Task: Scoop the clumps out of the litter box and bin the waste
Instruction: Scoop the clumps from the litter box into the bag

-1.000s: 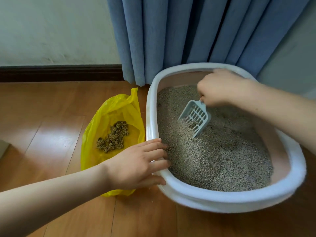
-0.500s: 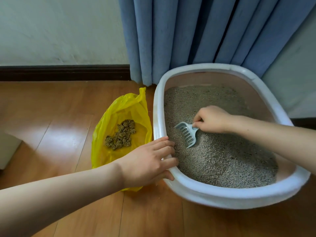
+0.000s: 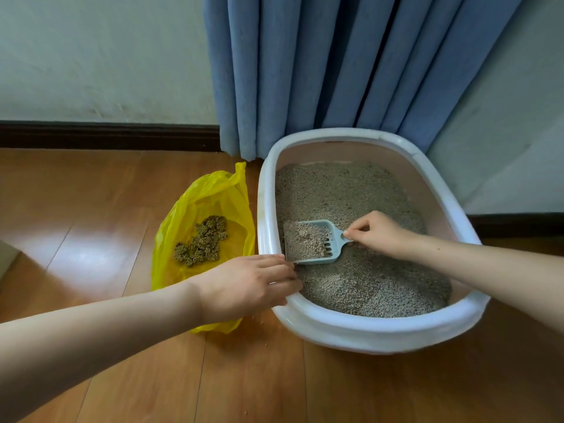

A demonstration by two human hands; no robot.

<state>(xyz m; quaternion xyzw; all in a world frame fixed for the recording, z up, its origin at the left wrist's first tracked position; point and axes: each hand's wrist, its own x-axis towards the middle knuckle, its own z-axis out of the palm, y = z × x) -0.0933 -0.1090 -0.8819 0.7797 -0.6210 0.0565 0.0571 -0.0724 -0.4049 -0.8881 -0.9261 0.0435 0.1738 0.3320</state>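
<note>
Since half a second ago, the scoop (image 3: 311, 243) has turned flat and now carries a heap of litter, close to the left wall of the litter box (image 3: 381, 331). Right hand (image 3: 377, 233) pinches its handle with curled fingers. Left hand (image 3: 253, 285) rests with straight fingers on the box rim, holding nothing. Beside the box, on the floor (image 3: 91, 209), the yellow bag (image 3: 195, 209) lies open with dark clumps (image 3: 203, 241) inside.
</note>
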